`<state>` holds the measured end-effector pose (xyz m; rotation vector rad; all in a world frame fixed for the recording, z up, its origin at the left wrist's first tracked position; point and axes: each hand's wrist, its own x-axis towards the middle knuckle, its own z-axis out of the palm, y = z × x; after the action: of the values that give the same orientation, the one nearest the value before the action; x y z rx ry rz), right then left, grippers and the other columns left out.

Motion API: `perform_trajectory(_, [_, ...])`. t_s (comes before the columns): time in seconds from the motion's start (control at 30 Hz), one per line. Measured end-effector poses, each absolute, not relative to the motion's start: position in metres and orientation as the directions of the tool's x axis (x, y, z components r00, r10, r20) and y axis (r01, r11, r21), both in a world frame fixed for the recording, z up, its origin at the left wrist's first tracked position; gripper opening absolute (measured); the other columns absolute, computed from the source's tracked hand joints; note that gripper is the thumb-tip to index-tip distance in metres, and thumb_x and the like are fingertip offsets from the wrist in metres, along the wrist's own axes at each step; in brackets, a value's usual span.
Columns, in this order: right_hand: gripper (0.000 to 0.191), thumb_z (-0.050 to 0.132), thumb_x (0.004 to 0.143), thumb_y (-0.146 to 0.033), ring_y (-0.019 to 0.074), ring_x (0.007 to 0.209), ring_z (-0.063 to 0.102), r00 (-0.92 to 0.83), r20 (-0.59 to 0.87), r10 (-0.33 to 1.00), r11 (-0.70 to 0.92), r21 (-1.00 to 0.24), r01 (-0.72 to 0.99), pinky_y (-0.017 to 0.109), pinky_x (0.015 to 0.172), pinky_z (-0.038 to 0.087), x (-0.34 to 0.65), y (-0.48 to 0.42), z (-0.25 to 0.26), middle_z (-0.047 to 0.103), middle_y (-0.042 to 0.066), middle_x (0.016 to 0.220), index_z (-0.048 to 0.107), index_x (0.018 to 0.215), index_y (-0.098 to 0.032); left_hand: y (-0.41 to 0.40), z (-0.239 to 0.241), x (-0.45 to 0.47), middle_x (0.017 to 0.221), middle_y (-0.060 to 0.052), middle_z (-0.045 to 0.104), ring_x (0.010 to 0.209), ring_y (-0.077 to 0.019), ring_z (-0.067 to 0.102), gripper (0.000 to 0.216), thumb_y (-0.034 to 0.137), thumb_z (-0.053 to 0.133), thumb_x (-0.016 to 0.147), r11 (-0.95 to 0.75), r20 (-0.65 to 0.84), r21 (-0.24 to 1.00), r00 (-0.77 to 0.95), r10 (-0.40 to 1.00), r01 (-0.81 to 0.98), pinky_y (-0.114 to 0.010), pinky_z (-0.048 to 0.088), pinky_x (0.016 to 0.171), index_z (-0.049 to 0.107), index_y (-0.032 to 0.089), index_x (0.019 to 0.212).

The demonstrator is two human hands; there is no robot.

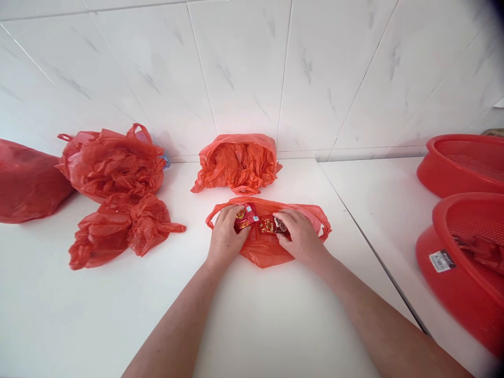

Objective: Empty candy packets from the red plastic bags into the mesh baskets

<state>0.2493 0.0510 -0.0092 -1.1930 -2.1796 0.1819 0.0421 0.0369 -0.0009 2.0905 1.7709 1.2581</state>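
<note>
A flat red plastic bag (264, 253) lies on the white counter (252, 320) in front of me. On it sit several small red snack packets (252, 219). My left hand (225, 236) curls its fingers round the left packets. My right hand (300, 235) pinches a packet with a dark patterned end (280, 224) at the right of the pile. Both hands rest on the bag.
Behind stands an open red bag stuffed with more bags (238, 163). At the left are crumpled red bags (118, 163), a smaller knotted bunch (124, 228) and a full red bag (27, 181). Two red plastic baskets (464, 163) (464, 262) sit at the right, against a white tiled wall.
</note>
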Motion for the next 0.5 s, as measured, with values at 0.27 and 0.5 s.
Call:
perform_trajectory(0.27, [0.052,0.056,0.071,-0.009,0.0240,0.108,0.052,-0.409,0.375,0.832,0.548,-0.442,0.710,0.044,0.093,0.044,0.2493,0.0542,-0.0173,0.060,0.007,0.113,0.051,0.120,-0.023,0.0351,-0.0012,0.0418,0.119,-0.003,0.057,0.114,-0.0206,0.051,0.041,0.017,0.062,0.074,-0.288,0.473,0.597,-0.038,0.880,0.749,-0.037,0.044,0.096,0.053,0.026,0.113])
perform_trajectory(0.5, [0.050,0.055,0.070,-0.007,0.0238,0.105,0.053,-0.404,0.418,0.813,0.572,-0.444,0.690,0.043,0.091,0.045,0.2502,0.0508,-0.0094,0.059,0.007,0.111,0.053,0.118,-0.022,0.0358,-0.0022,0.0414,0.119,-0.003,0.057,0.114,-0.0222,0.051,0.040,0.019,0.061,0.075,-0.252,0.449,0.616,-0.070,0.891,0.746,-0.039,0.045,0.094,0.052,0.027,0.114])
